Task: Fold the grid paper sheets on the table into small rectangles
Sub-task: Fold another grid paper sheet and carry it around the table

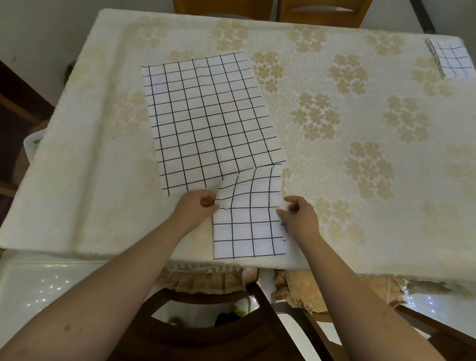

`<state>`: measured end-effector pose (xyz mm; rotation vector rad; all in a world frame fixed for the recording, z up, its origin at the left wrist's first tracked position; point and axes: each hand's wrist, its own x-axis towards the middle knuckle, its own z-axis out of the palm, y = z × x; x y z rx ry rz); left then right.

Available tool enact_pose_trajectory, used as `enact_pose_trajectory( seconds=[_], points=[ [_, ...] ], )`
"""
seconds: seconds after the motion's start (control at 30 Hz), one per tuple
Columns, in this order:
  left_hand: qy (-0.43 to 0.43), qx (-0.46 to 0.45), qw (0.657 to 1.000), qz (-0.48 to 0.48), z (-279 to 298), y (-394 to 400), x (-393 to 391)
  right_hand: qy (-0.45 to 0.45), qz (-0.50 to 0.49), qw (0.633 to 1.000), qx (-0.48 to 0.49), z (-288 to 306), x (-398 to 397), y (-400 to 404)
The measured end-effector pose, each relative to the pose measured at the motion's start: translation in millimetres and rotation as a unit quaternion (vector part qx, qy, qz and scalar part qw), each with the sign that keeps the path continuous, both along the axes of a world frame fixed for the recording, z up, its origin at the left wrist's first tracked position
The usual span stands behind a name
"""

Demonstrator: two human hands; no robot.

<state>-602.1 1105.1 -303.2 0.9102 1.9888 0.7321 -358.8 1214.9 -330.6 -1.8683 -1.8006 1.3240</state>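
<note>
Two hands (253, 212) — gripping folded sheet (249, 217) between, edges pinched

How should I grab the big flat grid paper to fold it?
Take the big grid sheet by its two near corners, coming from the table's near edge. It lies flat, so slide your fingers under a corner and pinch. The near right corner is tucked under the smaller sheet that the left hand and right hand are pinching, so move that one aside first.

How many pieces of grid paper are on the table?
3: a flat sheet at centre, a strip held between both hands at the near edge, and folded paper at the far right corner.
</note>
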Motion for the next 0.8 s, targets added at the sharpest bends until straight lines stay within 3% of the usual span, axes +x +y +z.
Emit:
enact_pose_trajectory(
  seconds=[0.23,0.43,0.8],
  points=[
    [-0.023,0.089,0.996,-0.005,5.9,-8.1,-0.8,0.06,-0.018,0.998,-0.012,10.5,15.9,-1.2],
    [-0.019,0.044,0.998,-0.042,-4.6,-20.2,-9.6,0.053,-0.009,0.999,-0.003,15.6,23.4,-6.8],
    [0.102,0.019,0.994,-0.025,-12.1,-13.6,-4.2,0.0,0.08,0.994,0.074,14.1,2.8,-26.4]
  ],
)
